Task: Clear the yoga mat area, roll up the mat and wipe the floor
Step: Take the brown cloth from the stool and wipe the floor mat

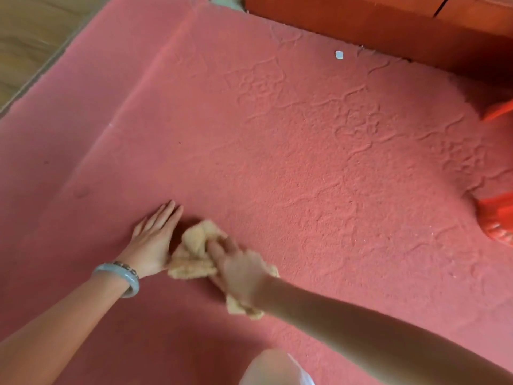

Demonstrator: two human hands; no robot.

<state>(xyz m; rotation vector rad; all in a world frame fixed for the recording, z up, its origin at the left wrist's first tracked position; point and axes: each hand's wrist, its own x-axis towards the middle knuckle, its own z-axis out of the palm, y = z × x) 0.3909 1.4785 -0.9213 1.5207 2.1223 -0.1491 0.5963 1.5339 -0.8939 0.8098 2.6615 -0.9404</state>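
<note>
Our right hand (238, 269) grips the cloth (194, 254) bunched on the carpet (277, 162); our left hand (154, 241) lies flat, fingers straight, just beside it. Farther off sits a white scrap (339, 55) near the cabinet (388, 20).

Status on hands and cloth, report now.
Left hand flat on red carpet. Right hand grips beige cloth. Small white scrap ahead.

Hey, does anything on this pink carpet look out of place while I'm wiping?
One thing stands out: a small white scrap lies alone on the pink patterned carpet, far ahead near the orange wooden furniture, away from the crumpled tan cloth being wiped.
</note>
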